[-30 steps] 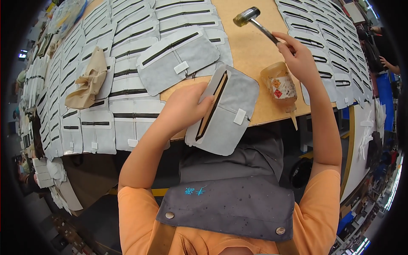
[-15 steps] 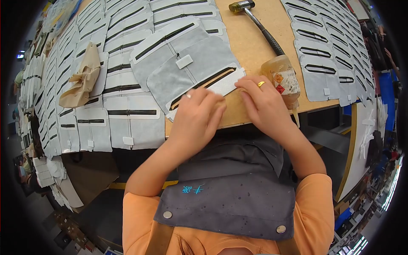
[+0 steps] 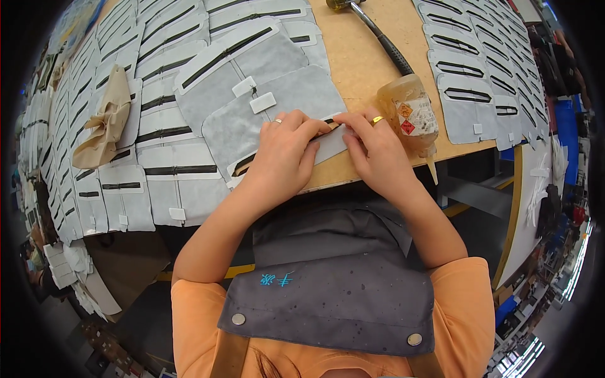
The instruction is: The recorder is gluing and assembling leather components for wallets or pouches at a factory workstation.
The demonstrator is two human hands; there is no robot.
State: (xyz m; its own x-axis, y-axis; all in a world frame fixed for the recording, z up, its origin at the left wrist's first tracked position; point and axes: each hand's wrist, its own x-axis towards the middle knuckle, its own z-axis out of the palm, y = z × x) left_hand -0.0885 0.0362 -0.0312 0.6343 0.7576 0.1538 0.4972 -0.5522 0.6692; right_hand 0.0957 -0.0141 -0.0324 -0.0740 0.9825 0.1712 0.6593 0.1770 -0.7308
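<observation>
A grey, leather-like panel (image 3: 296, 94) with a black-edged slot lies at the table's front edge, on top of similar panels. Its near side carries a white backing strip (image 3: 331, 146). My left hand (image 3: 285, 148) is closed over this strip, fingertips at the slot and thumb bent inward. Opposite it, my right hand (image 3: 373, 140) pinches the slot's right end between thumb and forefinger. The fingers hide most of the near slot. A small white tab (image 3: 263, 103) sits on the panel beyond my left hand.
An amber squeeze bottle (image 3: 409, 104) with a nozzle stands right of my right hand. Behind it lies a hammer (image 3: 394, 57). Overlapping slotted panels (image 3: 179, 157) cover the left side, and more panels (image 3: 463, 113) the right. A crumpled beige cloth (image 3: 104, 126) rests on the left ones.
My hands have come closer together, and my right hand has moved left onto the slot's end. The view has shifted slightly, so the table's things appear further left.
</observation>
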